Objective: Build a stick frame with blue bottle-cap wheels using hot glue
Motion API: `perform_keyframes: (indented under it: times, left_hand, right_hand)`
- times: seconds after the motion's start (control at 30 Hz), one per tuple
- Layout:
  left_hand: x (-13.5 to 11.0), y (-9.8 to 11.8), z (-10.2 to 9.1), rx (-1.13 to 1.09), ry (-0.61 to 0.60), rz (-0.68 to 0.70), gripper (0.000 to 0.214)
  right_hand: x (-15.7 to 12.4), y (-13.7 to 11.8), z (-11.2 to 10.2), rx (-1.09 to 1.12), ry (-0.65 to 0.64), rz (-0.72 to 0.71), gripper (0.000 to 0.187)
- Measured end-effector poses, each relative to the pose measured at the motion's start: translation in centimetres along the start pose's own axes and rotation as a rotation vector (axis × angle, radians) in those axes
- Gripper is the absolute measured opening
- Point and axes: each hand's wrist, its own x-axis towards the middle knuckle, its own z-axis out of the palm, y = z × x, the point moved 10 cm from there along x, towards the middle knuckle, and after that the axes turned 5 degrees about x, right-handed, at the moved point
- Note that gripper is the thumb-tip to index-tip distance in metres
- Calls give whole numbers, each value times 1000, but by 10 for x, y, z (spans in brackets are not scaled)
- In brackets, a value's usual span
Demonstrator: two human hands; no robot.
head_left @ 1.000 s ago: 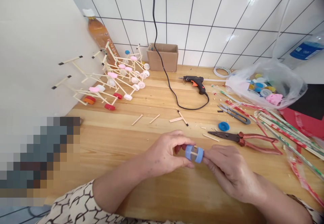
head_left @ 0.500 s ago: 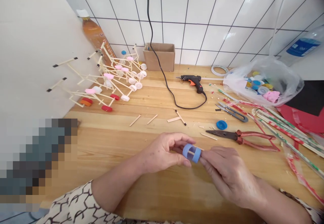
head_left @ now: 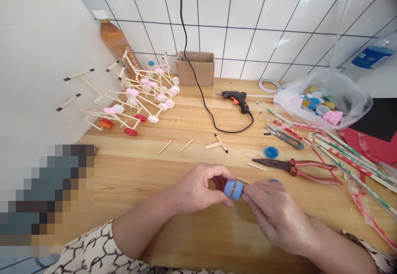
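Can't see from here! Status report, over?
Left hand, right hand pinching blue bottle caps. Wooden stick poking out. Red-handled pliers beside, not touching.

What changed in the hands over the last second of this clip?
The left hand and right hand still hold the blue plastic caps, but have rolled them so they now show edge-on, side by side. A wooden stick now pokes out rightward, and a blue edge appears above the right hand. Nothing was let go. The glue gun and pliers stayed put.
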Motion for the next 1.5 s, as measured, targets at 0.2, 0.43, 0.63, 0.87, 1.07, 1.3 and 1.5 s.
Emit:
perform_keyframes:
  times: [0.2,0.43,0.63,0.87,1.07,1.3,1.5]
  left_hand:
    - [-5,12,-5,106,60,112,30]
    - [-9,21,-1,176,51,230,26]
    - [-12,28,3,274,33,293,26]
    - [-15,38,2,352,101,393,28]
    - [-18,49,-5,213,195,517,35]
    - [-16,35,-10,45,243,371,26]
    - [-32,54,-4,153,264,590,22]
  right_hand:
    - [7,5,5,275,-31,82,24]
    - [1,-1,5,195,30,32,20]
    - [4,0,2,328,63,81,22]
    - [5,19,5,421,14,222,25]
    - [5,26,-5,352,102,213,24]
    - [1,16,-13,204,191,98,14]
    - [-8,18,-11,277,188,169,12]
